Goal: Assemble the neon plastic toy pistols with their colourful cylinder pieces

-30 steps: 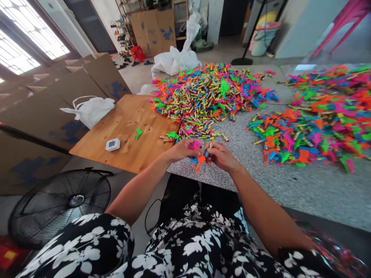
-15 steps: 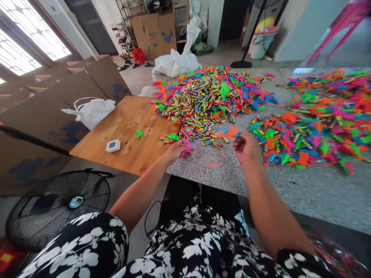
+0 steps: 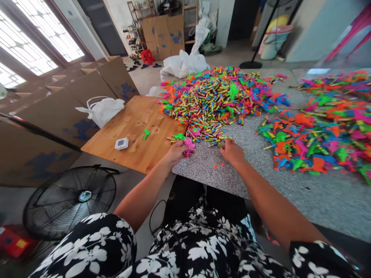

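Note:
My left hand is closed round a pink plastic toy gun at the near edge of the table. My right hand is at the front fringe of the heap, its fingers pinched on a small shiny tube, mostly hidden by the fingertips. Ahead of both hands lies a big heap of coloured tubes mixed with toy guns. A green toy gun rests just beyond my left hand. Small orange bits are on the speckled tabletop near my right hand.
More toy guns are spread at the right. On the wooden board are a white device, another green toy gun and a white bag. A floor fan and cardboard boxes stand at the left.
My right hand has moved left to the tubes at the heap's edge. The blurred orange and blue pieces beside it are gone from there. My left hand keeps the pink toy gun.

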Action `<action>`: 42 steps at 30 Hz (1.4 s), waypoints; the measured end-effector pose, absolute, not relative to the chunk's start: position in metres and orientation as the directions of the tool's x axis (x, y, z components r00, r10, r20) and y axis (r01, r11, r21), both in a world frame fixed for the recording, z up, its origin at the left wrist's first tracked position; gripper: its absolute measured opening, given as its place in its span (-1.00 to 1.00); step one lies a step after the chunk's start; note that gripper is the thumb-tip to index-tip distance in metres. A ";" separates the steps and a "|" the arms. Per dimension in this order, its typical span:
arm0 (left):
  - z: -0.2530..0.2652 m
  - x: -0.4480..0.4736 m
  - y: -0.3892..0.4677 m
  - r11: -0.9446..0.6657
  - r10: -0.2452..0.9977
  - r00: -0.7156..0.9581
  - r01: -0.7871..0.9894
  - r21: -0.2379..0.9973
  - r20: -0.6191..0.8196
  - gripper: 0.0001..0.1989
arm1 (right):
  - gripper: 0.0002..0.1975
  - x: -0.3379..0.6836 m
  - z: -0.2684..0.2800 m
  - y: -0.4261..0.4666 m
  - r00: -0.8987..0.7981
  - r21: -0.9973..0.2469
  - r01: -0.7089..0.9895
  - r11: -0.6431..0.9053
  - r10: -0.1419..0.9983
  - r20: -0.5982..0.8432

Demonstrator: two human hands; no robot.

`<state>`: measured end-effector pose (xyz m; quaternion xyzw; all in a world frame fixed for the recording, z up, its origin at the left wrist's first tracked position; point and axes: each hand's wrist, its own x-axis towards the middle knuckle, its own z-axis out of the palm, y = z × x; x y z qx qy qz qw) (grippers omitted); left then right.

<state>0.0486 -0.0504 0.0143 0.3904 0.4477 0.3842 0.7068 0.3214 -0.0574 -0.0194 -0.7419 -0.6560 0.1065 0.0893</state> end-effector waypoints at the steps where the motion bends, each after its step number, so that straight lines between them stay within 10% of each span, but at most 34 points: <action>1: 0.014 0.049 -0.051 0.400 0.892 0.307 -0.195 0.895 -0.332 -0.62 | -0.63 0.321 -0.019 -0.058 0.104 -0.266 0.957 -0.111 0.994 -0.041; 9: 0.019 0.065 -0.054 0.374 0.904 0.291 -0.187 0.908 -0.313 -0.59 | -0.88 0.318 -0.019 -0.059 0.157 -0.461 0.876 -0.142 0.988 -0.006; 14: 0.025 0.074 -0.057 0.322 0.922 0.288 -0.196 0.926 -0.259 -0.58 | -0.80 0.293 -0.009 -0.070 0.070 -0.989 0.112 -0.097 0.994 -0.090; 21: 0.036 0.085 -0.066 0.256 0.920 0.352 -0.216 0.942 -0.169 -0.50 | -0.66 0.265 0.008 -0.090 -0.106 -0.924 -0.364 -0.121 0.990 -0.089; 33: 0.028 0.089 -0.067 0.197 0.921 0.369 -0.157 0.968 -0.128 -0.56 | -0.77 0.268 0.005 -0.090 -0.017 -0.973 -0.229 -0.005 1.000 -0.002; 42: 0.029 0.082 -0.062 0.188 0.928 0.352 -0.154 0.970 -0.124 -0.57 | -0.68 0.288 0.002 -0.093 -0.152 -0.903 0.373 0.214 0.974 0.168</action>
